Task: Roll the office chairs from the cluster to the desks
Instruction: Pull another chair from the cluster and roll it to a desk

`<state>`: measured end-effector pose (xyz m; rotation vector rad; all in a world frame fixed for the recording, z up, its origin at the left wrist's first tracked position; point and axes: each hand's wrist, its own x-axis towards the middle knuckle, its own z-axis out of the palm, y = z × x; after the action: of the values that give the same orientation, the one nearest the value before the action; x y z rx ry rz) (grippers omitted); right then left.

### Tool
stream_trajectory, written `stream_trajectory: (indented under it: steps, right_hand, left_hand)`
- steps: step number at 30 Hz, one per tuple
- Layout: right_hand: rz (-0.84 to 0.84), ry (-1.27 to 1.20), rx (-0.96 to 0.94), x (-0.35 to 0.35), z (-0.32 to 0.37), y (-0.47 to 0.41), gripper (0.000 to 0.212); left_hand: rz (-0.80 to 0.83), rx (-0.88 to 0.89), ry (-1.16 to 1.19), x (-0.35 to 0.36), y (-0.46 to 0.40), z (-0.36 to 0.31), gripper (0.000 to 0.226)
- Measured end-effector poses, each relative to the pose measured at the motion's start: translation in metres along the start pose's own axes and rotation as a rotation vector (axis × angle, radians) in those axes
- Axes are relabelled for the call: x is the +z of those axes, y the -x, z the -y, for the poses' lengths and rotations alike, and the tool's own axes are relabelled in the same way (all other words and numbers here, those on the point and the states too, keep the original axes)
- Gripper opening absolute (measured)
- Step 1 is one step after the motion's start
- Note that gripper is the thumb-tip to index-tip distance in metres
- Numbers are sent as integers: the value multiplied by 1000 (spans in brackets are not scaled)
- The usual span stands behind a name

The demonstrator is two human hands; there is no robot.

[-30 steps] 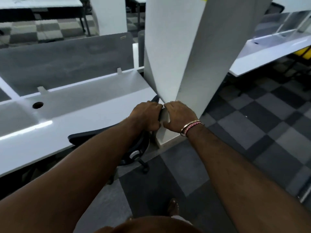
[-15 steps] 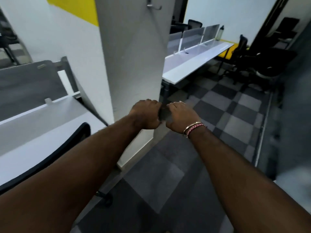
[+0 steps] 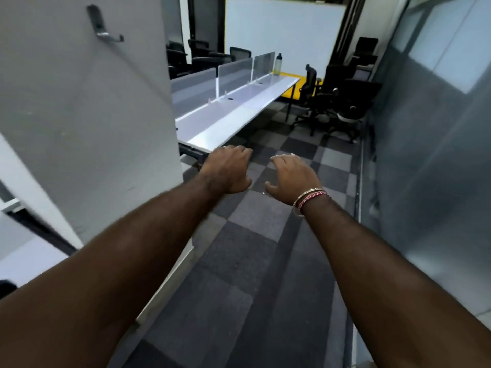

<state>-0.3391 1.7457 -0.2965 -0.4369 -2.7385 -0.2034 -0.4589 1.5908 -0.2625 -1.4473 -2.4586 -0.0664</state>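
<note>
A cluster of black office chairs [image 3: 337,102] stands at the far right end of the aisle, by the grey wall. A long white desk [image 3: 233,115] with grey divider screens runs from the middle toward them. My left hand [image 3: 228,168] and my right hand [image 3: 292,176] are stretched out side by side above the checkered carpet, fingers loosely curled and holding nothing. A bracelet circles my right wrist. More black chairs [image 3: 202,55] sit behind the desk, far back.
A wide white pillar [image 3: 87,115] with a metal hook [image 3: 102,25] fills the left. A grey partition wall [image 3: 430,155] lines the right. The carpeted aisle [image 3: 239,261] runs between them. A bottle [image 3: 277,65] stands on the desk's far end.
Both hands let go of the chair back and moved apart. My view swung right, from the near desk and chair toward the aisle and the far chairs.
</note>
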Motion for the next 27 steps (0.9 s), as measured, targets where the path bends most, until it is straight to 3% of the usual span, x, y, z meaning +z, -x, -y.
stream_trajectory:
  steps: [18,27]
  right_hand:
    - [-52,94,332,71,-185,-203,64]
    - [-61,86,382,123,-299,-293,59]
  left_hand:
    - [-134,270,19,80,-332,-7,60]
    - [-142,301,53,132,-487,-24,55]
